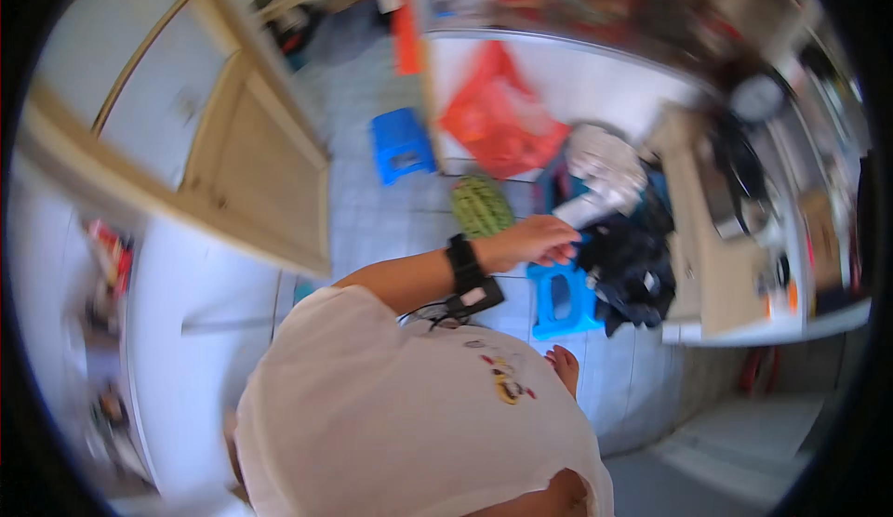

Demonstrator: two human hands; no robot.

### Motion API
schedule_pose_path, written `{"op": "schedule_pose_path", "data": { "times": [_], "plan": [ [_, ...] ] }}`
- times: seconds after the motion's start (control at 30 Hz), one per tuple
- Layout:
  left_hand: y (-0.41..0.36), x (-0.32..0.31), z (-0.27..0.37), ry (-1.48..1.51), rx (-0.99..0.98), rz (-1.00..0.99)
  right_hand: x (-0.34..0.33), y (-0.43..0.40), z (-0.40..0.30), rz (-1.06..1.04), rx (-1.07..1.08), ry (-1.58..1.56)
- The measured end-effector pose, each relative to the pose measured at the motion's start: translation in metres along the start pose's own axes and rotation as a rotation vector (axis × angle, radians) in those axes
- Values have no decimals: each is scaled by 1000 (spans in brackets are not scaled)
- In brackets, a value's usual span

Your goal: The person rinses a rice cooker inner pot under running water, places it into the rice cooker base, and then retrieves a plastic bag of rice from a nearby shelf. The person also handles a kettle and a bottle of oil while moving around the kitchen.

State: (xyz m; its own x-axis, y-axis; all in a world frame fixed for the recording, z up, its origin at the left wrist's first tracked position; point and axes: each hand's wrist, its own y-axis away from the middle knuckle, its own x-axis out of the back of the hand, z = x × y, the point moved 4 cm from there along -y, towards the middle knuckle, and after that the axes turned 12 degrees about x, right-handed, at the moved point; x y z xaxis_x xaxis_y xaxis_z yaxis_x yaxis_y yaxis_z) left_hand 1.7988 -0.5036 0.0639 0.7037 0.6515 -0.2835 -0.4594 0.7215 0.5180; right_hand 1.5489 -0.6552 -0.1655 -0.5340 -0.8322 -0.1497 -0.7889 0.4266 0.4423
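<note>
My left hand (534, 243) reaches out across the middle of the view, its fingers bent and close together. A black strap (466, 264) with a small black box (476, 299) and thin cables circles its wrist. Nothing shows in its fingers, but the palm is hidden. Just beyond the fingertips are a black plastic bag (628, 273) and a whitish bundle (603, 165); contact cannot be told. Below it stands a light-blue plastic stool (564, 304). My right hand (564, 367) only peeks out past my white shirt (418, 405), so its grip is hidden.
A striped watermelon (481, 204) rests on the tiled floor (377, 238) near a blue stool (401, 144). A red plastic bag (502, 123) hangs against a white panel. Wooden doors (258, 161) stand at left. A cluttered counter (767, 329) runs along the right.
</note>
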Motion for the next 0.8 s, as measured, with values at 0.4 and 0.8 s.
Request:
{"op": "schedule_pose_path", "data": {
  "times": [0.4,0.8],
  "plan": [
    [129,180,-67,583,-208,360,-124,-93,-19,-418,-70,242],
    [284,299,-154,852,-449,824,-444,-116,-16,-992,-148,472]
  ]
}}
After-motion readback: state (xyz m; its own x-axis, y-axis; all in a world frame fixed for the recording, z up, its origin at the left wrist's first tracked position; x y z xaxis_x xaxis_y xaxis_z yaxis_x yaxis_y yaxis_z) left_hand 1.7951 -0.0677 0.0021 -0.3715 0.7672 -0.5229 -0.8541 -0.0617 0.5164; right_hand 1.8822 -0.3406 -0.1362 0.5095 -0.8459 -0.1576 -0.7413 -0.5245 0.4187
